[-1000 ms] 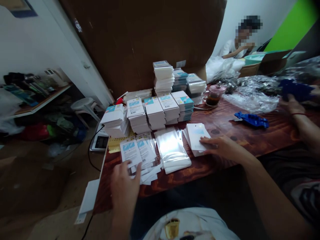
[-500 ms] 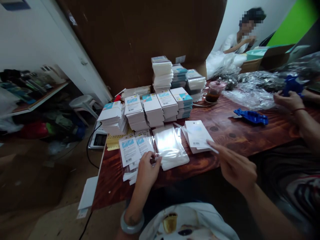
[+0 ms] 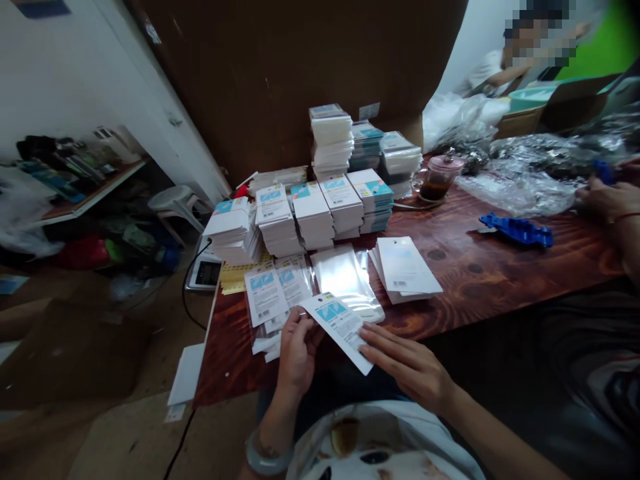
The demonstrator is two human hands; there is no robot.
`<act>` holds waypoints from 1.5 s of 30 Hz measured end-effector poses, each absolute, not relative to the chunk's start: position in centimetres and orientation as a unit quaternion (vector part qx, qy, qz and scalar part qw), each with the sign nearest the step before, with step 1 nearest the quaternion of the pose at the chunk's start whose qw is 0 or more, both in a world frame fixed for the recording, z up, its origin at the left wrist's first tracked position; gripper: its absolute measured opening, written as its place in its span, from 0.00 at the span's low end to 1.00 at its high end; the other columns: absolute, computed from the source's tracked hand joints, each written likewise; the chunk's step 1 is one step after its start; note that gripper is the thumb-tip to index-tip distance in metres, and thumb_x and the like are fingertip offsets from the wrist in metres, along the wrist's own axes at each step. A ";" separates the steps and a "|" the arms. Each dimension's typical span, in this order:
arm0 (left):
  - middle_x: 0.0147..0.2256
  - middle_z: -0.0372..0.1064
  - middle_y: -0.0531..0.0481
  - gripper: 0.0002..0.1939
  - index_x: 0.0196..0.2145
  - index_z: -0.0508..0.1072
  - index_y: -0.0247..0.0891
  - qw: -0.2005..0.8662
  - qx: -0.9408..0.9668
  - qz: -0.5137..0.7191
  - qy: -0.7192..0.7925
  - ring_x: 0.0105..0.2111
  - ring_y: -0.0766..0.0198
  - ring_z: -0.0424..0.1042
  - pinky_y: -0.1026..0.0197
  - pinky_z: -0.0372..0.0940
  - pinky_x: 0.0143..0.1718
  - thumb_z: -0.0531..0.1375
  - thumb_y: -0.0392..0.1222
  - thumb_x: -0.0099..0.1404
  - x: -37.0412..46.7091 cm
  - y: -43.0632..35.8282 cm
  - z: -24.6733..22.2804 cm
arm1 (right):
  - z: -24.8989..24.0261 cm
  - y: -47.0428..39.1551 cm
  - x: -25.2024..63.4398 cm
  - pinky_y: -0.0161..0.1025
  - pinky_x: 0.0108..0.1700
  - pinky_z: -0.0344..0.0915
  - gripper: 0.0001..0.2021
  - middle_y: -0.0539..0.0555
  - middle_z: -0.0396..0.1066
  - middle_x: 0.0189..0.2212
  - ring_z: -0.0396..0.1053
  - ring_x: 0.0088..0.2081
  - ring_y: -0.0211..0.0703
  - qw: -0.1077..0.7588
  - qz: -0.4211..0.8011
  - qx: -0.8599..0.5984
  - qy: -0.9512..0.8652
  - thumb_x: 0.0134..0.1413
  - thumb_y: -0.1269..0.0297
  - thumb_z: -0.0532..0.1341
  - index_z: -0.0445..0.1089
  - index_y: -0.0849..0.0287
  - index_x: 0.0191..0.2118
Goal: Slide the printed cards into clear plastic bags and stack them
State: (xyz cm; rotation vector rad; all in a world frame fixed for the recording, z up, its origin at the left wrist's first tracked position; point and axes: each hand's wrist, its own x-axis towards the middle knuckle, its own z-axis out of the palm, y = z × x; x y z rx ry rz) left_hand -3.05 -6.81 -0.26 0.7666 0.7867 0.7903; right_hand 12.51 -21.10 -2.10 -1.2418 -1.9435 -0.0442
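Note:
Both my hands hold one white printed card (image 3: 340,325) with a blue patch, just above the near edge of the wooden table (image 3: 480,280). My left hand (image 3: 296,350) grips its left end. My right hand (image 3: 407,363) has its fingers on the card's lower right end. Right behind the card lies a pile of clear plastic sleeves (image 3: 346,277). To its left are sleeved cards (image 3: 273,293) fanned out. To its right sits a small stack of white cards (image 3: 405,268).
Several tall stacks of packed cards (image 3: 310,213) stand mid-table before a brown board. A glass teapot (image 3: 437,179), a blue plastic part (image 3: 517,230) and crumpled plastic bags (image 3: 525,180) lie to the right. Another person's hand (image 3: 607,199) works at the right edge; a further person sits behind.
My right hand left the white card stack and came toward me. My left hand moved off the sleeved cards. Both now hold a printed card at the table's near edge.

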 end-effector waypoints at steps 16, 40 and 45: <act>0.50 0.70 0.44 0.44 0.61 0.50 0.45 0.674 0.430 0.427 0.422 0.49 0.56 0.70 0.53 0.62 0.51 0.66 0.37 0.51 -4.5 -7.4 -1.1 | 0.0 -18.7 11.7 0.45 0.58 0.61 0.23 0.61 0.60 0.58 0.51 0.62 0.47 0.383 0.023 -0.473 -0.793 0.62 0.79 0.44 0.55 0.63 0.61; 0.47 0.73 0.45 0.33 0.50 0.67 0.42 0.828 0.346 0.271 0.348 0.46 0.52 0.72 0.51 0.66 0.48 0.70 0.32 0.45 -8.2 -6.9 -0.2 | 0.4 -14.7 7.9 0.48 0.55 0.63 0.18 0.51 0.43 0.65 0.52 0.61 0.58 0.597 0.440 -0.481 -0.468 0.45 0.60 0.69 0.74 0.47 0.45; 0.43 0.74 0.45 0.26 0.48 0.69 0.39 0.823 0.420 0.240 0.297 0.45 0.56 0.72 0.53 0.63 0.50 0.68 0.41 0.51 -8.3 -8.5 0.2 | -0.1 -13.8 5.5 0.44 0.40 0.75 0.27 0.56 0.54 0.62 0.68 0.50 0.58 0.600 0.456 -0.574 -0.320 0.39 0.58 0.71 0.71 0.53 0.50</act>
